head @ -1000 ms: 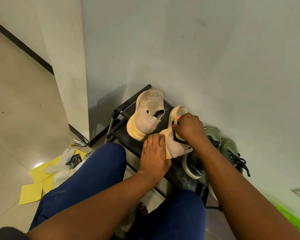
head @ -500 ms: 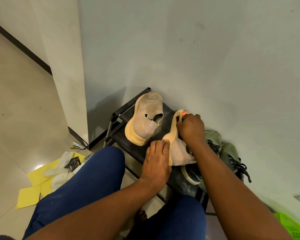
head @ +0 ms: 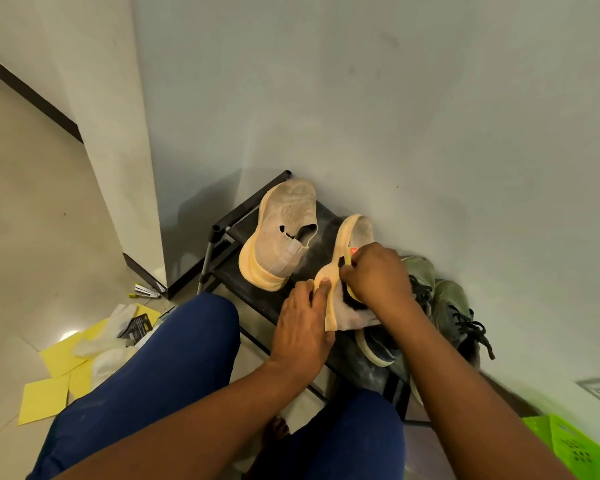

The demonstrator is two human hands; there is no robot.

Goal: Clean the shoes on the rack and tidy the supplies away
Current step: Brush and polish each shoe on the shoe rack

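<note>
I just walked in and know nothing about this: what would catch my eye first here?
Two hands at a black shoe rack against the wall: the left hand steadies a beige shoe tipped on its side, while the right hand works a brush against it. Its mate sits beside it; yellow cloths litter the floor at left.

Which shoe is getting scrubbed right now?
The beige slip-on shoe tipped on its side, in the middle of the rack. Both hands are on it; the other beige shoe and green sneakers sit untouched.
</note>
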